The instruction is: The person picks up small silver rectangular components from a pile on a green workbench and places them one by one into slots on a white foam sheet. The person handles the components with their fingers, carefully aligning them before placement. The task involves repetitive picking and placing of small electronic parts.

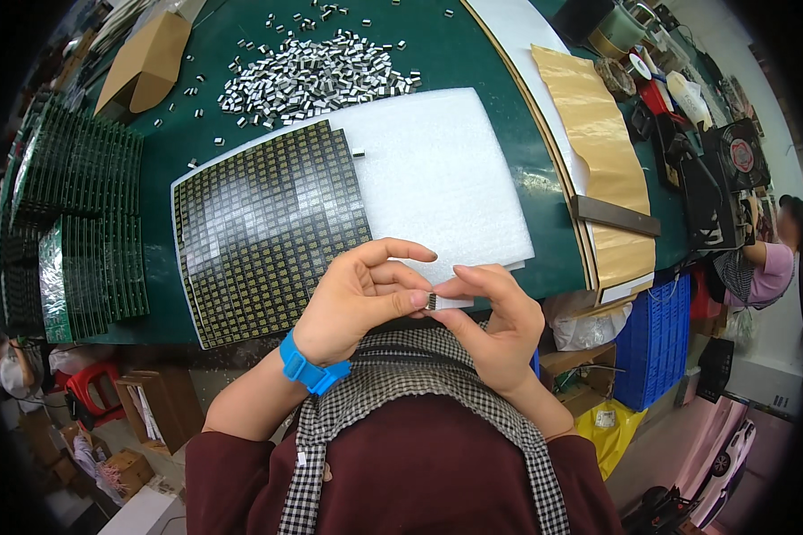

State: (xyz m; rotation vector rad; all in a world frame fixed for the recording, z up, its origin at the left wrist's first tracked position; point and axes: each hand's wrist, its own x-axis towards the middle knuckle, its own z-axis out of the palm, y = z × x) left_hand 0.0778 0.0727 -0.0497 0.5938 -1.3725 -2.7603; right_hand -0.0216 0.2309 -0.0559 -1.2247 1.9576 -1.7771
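The left hand (361, 287) and right hand (501, 323) are gripping a part (432, 301) by the near edge of the foam (442, 178). A pile (312, 80) is lying beyond it, a panel (263, 259) covering its left.

The part (432, 301) is partly covered by the fingertips of the left hand (361, 290) and the right hand (500, 325), and its finer detail is too small to be made out. The marks on the gridded sheet (250, 267) are too small to be told, and its near right corner is hidden by the left hand. The foam (446, 187) is partly covered by the sheet. Most boards (80, 196) are half hidden by their neighbours. A co-worker's (767, 272) head is blurred. The shirt (401, 464) is cut off by the lower edge.
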